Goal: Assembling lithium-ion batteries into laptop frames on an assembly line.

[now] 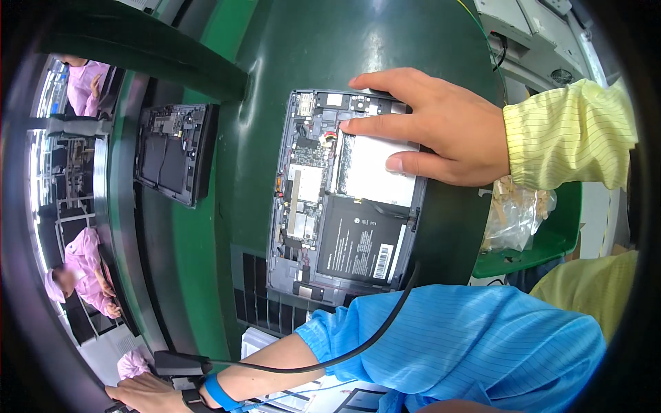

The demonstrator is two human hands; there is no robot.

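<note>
My left arm, in a blue sleeve with a blue wristband, stretches to the lower left. My left hand [148,392] is cut off by the lower edge, its fingers mostly hidden. Right beside the wrist sits a black box [180,363] with a black cord curving back over the sleeve. My right hand is out of view. An opened tablet [301,237], bare circuit board and black battery [361,237] showing, lies on the green table [303,41]. A co-worker's hand [447,127] in a yellow sleeve rests spread on its upper right part.
Left of the table, a second opened tablet [172,151] lies on a green and dark line. A dark green post [151,51] crosses the upper left. At right stands a green bin [571,227] with a clear plastic bag. People in pink are at far left.
</note>
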